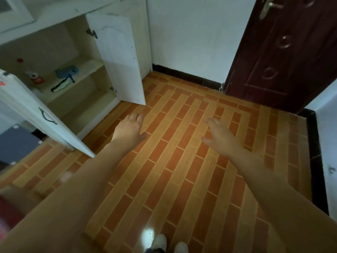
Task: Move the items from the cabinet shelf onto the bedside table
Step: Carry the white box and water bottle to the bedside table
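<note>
A low white cabinet stands open at the upper left, and its cream shelf (87,70) carries three items. A bottle with a red cap (33,74) lies at the left, a blue brush-like tool (67,71) sits in the middle, and a white item with a black edge (60,85) lies in front of it. My left hand (130,127) hovers over the floor to the right of the cabinet, fingers apart and holding nothing. My right hand (218,136) is stretched out further right, also spread and holding nothing. No bedside table can be made out for certain.
Two white cabinet doors stand open, one (118,57) on the right, one (36,110) swung out at the left. A dark red door (284,52) is at the upper right. A grey-blue box (16,143) sits on the orange-tiled floor (173,170). White shoes (169,243) show below.
</note>
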A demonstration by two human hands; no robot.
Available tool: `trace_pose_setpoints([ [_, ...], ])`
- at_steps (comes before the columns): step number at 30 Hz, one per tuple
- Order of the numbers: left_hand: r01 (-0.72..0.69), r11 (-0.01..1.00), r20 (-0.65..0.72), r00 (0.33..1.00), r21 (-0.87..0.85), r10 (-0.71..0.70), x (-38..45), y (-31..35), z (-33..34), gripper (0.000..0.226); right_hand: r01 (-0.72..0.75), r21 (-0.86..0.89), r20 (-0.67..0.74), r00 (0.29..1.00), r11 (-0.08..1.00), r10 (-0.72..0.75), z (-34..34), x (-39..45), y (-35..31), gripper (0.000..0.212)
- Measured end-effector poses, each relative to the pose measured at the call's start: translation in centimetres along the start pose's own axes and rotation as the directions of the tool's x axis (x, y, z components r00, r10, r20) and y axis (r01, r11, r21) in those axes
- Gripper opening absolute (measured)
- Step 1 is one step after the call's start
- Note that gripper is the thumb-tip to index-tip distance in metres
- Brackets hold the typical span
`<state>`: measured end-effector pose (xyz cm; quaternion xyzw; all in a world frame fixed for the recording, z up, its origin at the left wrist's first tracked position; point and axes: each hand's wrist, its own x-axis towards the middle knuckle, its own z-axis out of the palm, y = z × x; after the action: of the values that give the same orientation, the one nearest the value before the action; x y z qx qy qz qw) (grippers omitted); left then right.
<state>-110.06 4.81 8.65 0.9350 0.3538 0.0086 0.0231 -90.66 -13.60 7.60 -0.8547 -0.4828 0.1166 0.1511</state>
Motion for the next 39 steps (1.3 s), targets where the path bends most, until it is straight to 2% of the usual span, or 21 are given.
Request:
trace_pose_setpoints([
  [7, 0.053, 0.999, 0.014, 0.998, -0.003, -0.053, 0.5, -0.4, 1.2, 0.063, 0.096, -0.028, 0.068, 0.993, 0.995, -0.094, 0.1, 2.8, 0.3, 0.062],
  [14, 0.058, 0.997, 0.031, 0.998, 0.044, -0.059, 4.6, -2.0, 2.4, 0.063, 0.146, -0.058, 0.107, 0.985, 0.988, -0.139, 0.6, 8.1, 0.2, 0.063],
  [18, 0.064, 0.994, 0.031, 0.997, 0.084, -0.067, 9.3, -3.9, 3.1, 0.064, 0.167, -0.097, 0.134, 0.979, 0.981, -0.153, 0.6, 13.2, -0.4, 0.065],
  [28, 0.124, 0.992, 0.004, 0.992, 0.024, -0.124, 24.5, -10.5, 2.2, 0.062, 0.214, -0.146, 0.124, 0.973, 0.966, -0.196, -0.5, 29.6, -4.0, 0.062],
  [39, 0.262, 0.965, 0.004, 0.965, -0.005, -0.262, 34.2, -17.5, 2.3, 0.061, 0.340, -0.097, 0.169, 0.932, 0.935, -0.321, -0.3, 43.7, -7.0, 0.061],
])
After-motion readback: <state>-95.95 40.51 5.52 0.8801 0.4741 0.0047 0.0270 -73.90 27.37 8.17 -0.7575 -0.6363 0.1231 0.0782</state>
